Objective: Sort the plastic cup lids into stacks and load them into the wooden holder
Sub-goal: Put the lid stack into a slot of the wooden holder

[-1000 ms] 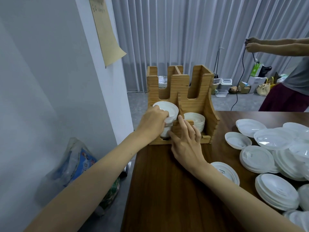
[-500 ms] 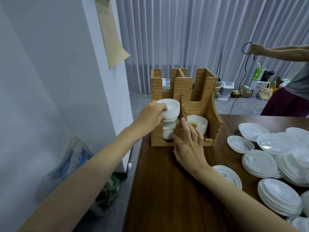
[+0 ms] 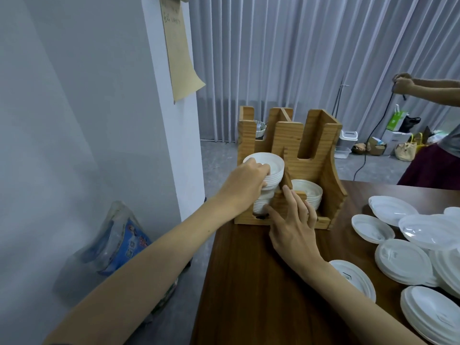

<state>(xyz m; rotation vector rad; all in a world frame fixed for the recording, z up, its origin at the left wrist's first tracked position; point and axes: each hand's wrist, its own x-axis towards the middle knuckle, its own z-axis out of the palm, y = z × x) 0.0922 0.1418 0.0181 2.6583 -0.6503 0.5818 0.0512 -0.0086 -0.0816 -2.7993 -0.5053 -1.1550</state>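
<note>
Item: lid stack (image 3: 267,170), thin white plastic. Probably light, bendy and slippery, liable to slide apart.
Location: wooden holder (image 3: 291,143), front-left slot.
Left hand (image 3: 245,185) is curled round its upper rims; the sides look the safest hold.
Right hand (image 3: 293,225), fingers straight, braces the holder's front.
Loose lids (image 3: 403,260) lie right of the holder.

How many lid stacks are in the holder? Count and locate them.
2. The left stack is in the holder's front left slot, gripped by the left hand; the right stack is in the front right slot. Back slots' insides are hidden.

White lid stack (image 3: 266,175) (tilted) in wooden holder's (image 3: 291,143) left slot
</note>
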